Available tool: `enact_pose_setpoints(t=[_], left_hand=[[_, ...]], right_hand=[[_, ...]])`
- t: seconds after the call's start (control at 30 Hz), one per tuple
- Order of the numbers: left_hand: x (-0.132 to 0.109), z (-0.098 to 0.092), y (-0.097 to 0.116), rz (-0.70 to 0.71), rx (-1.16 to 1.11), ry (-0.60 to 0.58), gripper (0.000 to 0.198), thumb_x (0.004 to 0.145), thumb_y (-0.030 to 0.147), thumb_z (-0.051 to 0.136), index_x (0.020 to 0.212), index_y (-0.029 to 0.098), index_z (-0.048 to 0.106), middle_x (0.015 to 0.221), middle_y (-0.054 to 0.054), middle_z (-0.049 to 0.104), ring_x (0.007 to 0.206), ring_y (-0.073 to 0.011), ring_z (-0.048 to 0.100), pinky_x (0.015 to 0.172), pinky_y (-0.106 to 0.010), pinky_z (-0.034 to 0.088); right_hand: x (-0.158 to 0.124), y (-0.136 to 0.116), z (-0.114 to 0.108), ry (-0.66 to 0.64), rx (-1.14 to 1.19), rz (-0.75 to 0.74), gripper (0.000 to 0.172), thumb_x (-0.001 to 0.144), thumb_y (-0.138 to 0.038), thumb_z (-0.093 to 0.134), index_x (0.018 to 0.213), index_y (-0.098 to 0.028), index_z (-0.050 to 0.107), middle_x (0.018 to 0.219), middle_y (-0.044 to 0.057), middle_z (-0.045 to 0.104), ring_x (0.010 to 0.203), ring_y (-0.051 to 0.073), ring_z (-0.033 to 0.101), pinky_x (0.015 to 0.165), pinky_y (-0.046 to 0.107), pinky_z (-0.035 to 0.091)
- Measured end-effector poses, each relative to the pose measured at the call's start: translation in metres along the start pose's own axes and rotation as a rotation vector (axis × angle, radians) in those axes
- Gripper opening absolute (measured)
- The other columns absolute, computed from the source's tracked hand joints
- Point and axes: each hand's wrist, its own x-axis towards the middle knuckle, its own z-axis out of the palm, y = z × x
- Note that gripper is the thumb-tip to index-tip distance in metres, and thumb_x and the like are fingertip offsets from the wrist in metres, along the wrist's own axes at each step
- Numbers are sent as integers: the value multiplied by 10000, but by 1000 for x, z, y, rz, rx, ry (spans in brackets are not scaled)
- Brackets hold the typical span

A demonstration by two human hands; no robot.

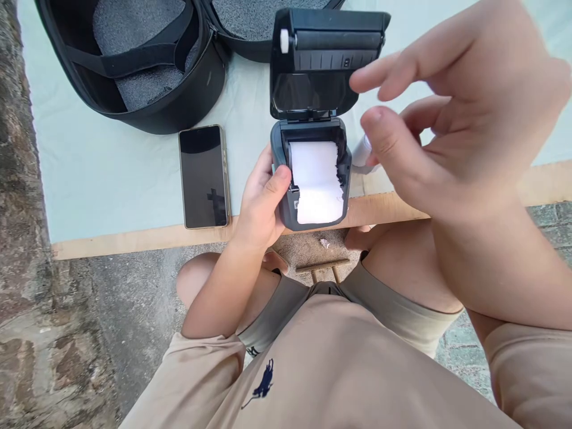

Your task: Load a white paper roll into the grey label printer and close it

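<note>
A small dark grey printer (286, 217) stands at the table's near edge with its black lid (322, 59) swung up and open. A roll of white paper (318, 182) lies in its bay, its loose end torn and ragged. My left hand (261, 199) grips the printer's left side, thumb on the rim. My right hand (451, 113) hovers raised to the right of the printer, close to the camera, fingers apart and holding nothing. A small white cylindrical thing (361, 154) shows on the table behind my right thumb, partly hidden.
A black smartphone (204, 176) lies face up left of the printer. An open black zip case (147, 65) with grey lining sits at the back left. The table (98, 173) has a pale cover and a wooden edge. Paved ground lies below, with my knees under the table.
</note>
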Motion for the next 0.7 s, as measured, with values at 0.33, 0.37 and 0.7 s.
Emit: enact_pose_setpoints(t=[0.33, 0.37, 0.7], left_hand=[[-3, 0, 0, 33, -52, -24, 363, 907, 485, 634, 1188, 254, 622, 1198, -34, 720, 1422, -270, 527, 1147, -392, 505], [-3, 0, 0, 26, -51, -28, 346, 907, 482, 636, 1168, 255, 631, 1197, -31, 721, 1425, -273, 523, 1145, -394, 508], [-3, 0, -2, 43, -48, 55, 337, 893, 510, 654, 1097, 243, 661, 1152, -40, 739, 1432, -283, 514, 1125, -415, 528]], right_hand=[[7, 0, 33, -226, -472, -96, 373, 801, -305, 604, 1174, -299, 588, 835, -19, 731, 583, 176, 602, 468, 284, 168], [8, -2, 33, -228, -514, -113, 351, 805, -333, 603, 1153, -298, 595, 783, -19, 716, 548, 171, 582, 467, 277, 139], [0, 6, -14, -161, 155, 49, 400, 890, -462, 603, 1271, -342, 600, 1264, 12, 664, 847, 191, 693, 553, 332, 475]])
